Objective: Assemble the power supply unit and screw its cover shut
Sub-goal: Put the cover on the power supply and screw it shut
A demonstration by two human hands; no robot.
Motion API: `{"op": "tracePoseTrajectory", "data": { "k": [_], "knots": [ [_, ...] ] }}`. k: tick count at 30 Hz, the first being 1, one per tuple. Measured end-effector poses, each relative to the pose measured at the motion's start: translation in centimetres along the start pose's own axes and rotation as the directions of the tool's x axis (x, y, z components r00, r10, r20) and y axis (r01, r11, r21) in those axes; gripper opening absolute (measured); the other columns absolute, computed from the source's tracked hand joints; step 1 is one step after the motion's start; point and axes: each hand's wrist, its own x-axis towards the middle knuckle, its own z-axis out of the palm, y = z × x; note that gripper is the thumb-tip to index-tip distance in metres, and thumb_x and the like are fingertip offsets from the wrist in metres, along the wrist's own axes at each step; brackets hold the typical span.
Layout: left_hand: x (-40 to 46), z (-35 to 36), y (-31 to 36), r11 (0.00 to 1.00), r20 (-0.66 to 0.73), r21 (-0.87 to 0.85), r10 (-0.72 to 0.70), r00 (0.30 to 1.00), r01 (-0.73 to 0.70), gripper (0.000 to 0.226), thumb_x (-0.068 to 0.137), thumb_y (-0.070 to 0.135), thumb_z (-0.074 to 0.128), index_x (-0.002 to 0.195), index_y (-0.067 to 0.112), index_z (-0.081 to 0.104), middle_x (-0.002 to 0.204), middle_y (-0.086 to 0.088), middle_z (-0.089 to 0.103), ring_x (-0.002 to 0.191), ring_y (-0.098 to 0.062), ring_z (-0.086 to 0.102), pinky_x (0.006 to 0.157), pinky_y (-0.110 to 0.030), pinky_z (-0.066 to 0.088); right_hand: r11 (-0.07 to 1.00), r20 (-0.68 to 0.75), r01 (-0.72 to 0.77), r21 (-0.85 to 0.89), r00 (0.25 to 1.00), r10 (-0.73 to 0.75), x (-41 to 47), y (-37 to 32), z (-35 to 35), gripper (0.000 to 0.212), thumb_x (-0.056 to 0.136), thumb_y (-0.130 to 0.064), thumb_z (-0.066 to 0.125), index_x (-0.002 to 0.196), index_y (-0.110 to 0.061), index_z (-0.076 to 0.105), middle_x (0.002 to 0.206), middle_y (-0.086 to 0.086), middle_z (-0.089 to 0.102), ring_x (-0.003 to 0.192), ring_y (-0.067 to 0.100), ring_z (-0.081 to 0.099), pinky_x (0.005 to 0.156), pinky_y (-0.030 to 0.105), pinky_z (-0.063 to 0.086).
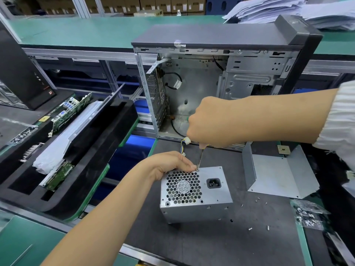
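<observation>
No readable brand or label anywhere: the sticker on the cable inside the case [221, 89] is too small to make out, and the cartons at top of frame are blurred.

PSU [196, 194] sits lower centre on the dark mat [221, 244], just in front of the open case. Its honeycomb fan grille [183, 188] and the power socket [213, 183] face up. Long axis runs left-right in frame, slightly tilted, right end further from the camera. Wire bundle with a white plug [186, 141] comes off its far side toward the case.

Left hand [171, 165] grips the PSU's far top edge, fingers curled over it, fingertips right beside a screw [197, 170] at the grille's upper right corner.

Right hand [209, 123] is closed around a screwdriver [200, 157]; handle mostly hidden in the fist, a bit of green shows. Shaft points down, nearly vertical, tip on that screw.

Bent metal cover [278, 175] lies on the mat right of the PSU, apart from it. Loose screws [258, 214] scattered on the mat between and below them; a bag of screws [307, 215] at the right edge.

Black foam tray [107, 143] at left holds circuit boards [69, 112] standing on edge. Paper stack [278, 8] upper right.
</observation>
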Motion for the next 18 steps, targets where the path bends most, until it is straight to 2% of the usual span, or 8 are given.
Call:
{"op": "tracePoseTrajectory", "data": {
  "k": [1,4,7,9,11,14,16,18],
  "knots": [
    [0.0,0.0,0.0,1.0,-0.002,0.005,0.002,1.0,-0.002,0.009,0.092,0.007,0.063,0.091,0.004,0.071,0.084,-0.01,0.068,0.067,-0.014,0.065,0.065,-0.024,0.056,1.0,-0.001,0.011,-0.014,1.0,-0.011,-0.2,0.0,-0.2,0.007,0.09,-0.023,0.052,0.085,-0.021,0.057,0.057,-0.003,0.038,0.047,0.014,0.034,0.044,0.021,0.022],
    [0.0,0.0,0.0,0.999,-0.01,0.03,0.016,1.0,-0.016,0.008,0.092,0.008,0.064,0.09,0.006,0.071,0.084,-0.008,0.068,0.069,-0.013,0.064,0.068,-0.024,0.053,0.988,-0.039,0.119,-0.102,0.992,-0.123,-0.9,0.2,0.0,0.025,0.094,-0.027,0.049,0.076,-0.013,0.039,0.058,0.0,0.035,0.049,0.018,0.032,0.044,0.023,0.023],
    [-0.1,0.1,0.1,1.0,0.002,0.0,0.004,1.0,-0.004,0.008,0.092,0.007,0.063,0.09,0.004,0.071,0.08,-0.007,0.069,0.063,-0.01,0.066,0.06,-0.019,0.055,0.987,0.036,0.146,-0.071,0.989,-0.144,-1.1,0.4,-0.5,0.034,0.087,-0.041,0.06,0.092,-0.012,0.043,0.062,0.0,0.035,0.051,0.019,0.033,0.043,0.026,0.024],
    [-0.2,0.1,0.1,1.0,0.002,0.002,0.0,1.0,0.0,0.008,0.092,0.007,0.063,0.091,0.004,0.07,0.082,-0.008,0.068,0.064,-0.011,0.066,0.059,-0.019,0.055,0.979,0.024,0.186,-0.079,0.983,-0.184,-1.1,0.4,-0.7,0.026,0.084,-0.027,0.063,0.096,-0.009,0.049,0.066,0.0,0.035,0.056,0.022,0.038,0.043,0.025,0.026],
    [-0.2,0.1,0.2,1.0,0.001,0.011,0.003,1.0,-0.003,0.008,0.092,0.007,0.063,0.091,0.004,0.07,0.085,-0.009,0.067,0.066,-0.011,0.065,0.061,-0.02,0.055,0.974,-0.035,0.203,-0.103,0.978,-0.208,-1.2,0.4,-0.8,0.015,0.082,-0.016,0.059,0.078,-0.01,0.046,0.065,0.0,0.032,0.052,0.022,0.038,0.043,0.024,0.026],
    [-0.1,0.1,0.1,0.999,-0.01,0.031,0.013,1.0,-0.013,0.009,0.092,0.008,0.063,0.095,0.003,0.069,0.087,-0.009,0.067,0.072,-0.013,0.063,0.069,-0.022,0.053,0.964,-0.047,0.227,-0.137,0.971,-0.235,-1.6,0.4,-1.2,0.044,0.085,-0.02,0.058,0.06,-0.016,0.022,0.059,0.0,0.027,0.045,0.017,0.028,0.043,0.022,0.023],
    [-0.1,0.2,0.0,0.999,-0.021,0.043,0.02,1.0,-0.019,0.01,0.092,0.009,0.064,0.098,0.003,0.069,0.088,-0.008,0.066,0.075,-0.014,0.061,0.073,-0.024,0.051,0.973,0.006,0.198,-0.12,0.98,-0.199,-1.4,0.6,-0.6,0.045,0.092,-0.029,0.054,0.062,-0.014,0.025,0.058,-0.001,0.029,0.045,0.017,0.029,0.044,0.022,0.025],
    [-0.1,0.2,0.0,0.999,-0.024,0.045,0.023,0.999,-0.022,0.01,0.091,0.009,0.065,0.097,0.003,0.07,0.088,-0.009,0.067,0.077,-0.015,0.061,0.075,-0.026,0.051,0.988,0.049,0.15,-0.044,0.988,-0.148,-1.5,0.4,-0.4,0.033,0.095,-0.034,0.049,0.071,-0.014,0.038,0.059,-0.002,0.035,0.048,0.018,0.037,0.043,0.022,0.024]
  ]
}}
